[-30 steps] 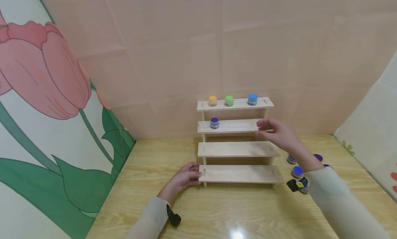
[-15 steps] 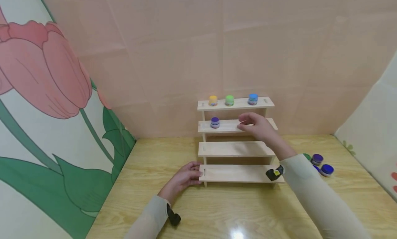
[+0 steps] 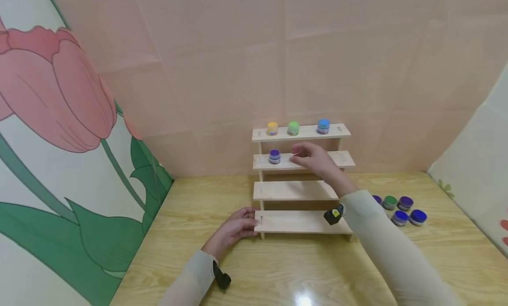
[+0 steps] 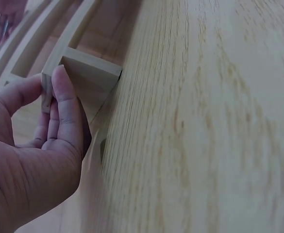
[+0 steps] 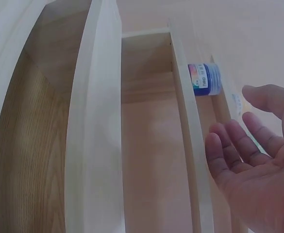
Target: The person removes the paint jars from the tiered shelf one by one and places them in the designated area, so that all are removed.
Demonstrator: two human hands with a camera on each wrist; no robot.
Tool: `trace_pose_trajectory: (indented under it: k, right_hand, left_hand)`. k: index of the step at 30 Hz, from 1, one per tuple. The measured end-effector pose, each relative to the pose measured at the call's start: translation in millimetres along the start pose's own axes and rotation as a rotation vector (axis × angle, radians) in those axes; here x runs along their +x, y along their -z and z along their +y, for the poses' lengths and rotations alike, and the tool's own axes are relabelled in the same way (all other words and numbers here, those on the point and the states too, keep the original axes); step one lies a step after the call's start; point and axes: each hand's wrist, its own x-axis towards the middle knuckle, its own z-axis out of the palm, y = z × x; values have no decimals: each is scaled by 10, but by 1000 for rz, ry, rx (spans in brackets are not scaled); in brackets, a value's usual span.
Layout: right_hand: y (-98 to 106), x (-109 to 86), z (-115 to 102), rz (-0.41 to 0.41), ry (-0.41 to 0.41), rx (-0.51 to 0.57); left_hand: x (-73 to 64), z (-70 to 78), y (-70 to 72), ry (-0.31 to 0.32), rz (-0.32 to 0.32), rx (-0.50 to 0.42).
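A pale wooden tiered rack (image 3: 297,221) stands on the table. My left hand (image 3: 233,227) grips the left end of its lowest board, thumb on one face and fingers on the other in the left wrist view. A small purple-lidded paint jar (image 3: 274,157) sits near the left end of the second board from the top. Just right of that jar is my right hand (image 3: 316,160), its fingers loosely bent and holding nothing. The right wrist view shows the same jar (image 5: 204,79) beyond the fingertips, with a gap between. Yellow (image 3: 272,128), green (image 3: 293,128) and blue (image 3: 323,126) jars line the top board.
On the table right of the rack are several more jars, including a dark green-lidded one (image 3: 390,203) and a blue-lidded one (image 3: 418,217). My right sleeve (image 3: 390,244) covers part of that area. A pinkish backdrop (image 3: 222,90) rises behind the rack.
My right hand has moved left along the second board, from its right end to beside the purple-lidded jar. More table jars show behind the sleeve. My left hand stays on the rack.
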Motion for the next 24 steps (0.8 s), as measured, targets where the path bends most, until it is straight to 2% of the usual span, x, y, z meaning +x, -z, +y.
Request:
trace_pose_trajectory:
  k: [10, 24]
  right_hand:
    - [-156, 178, -68, -2, 15, -2]
    - [-345, 357, -148, -51, 24, 9]
  left_hand:
    - [9, -14, -1, 2, 3, -8]
    - [3, -28, 17, 5, -2, -5]
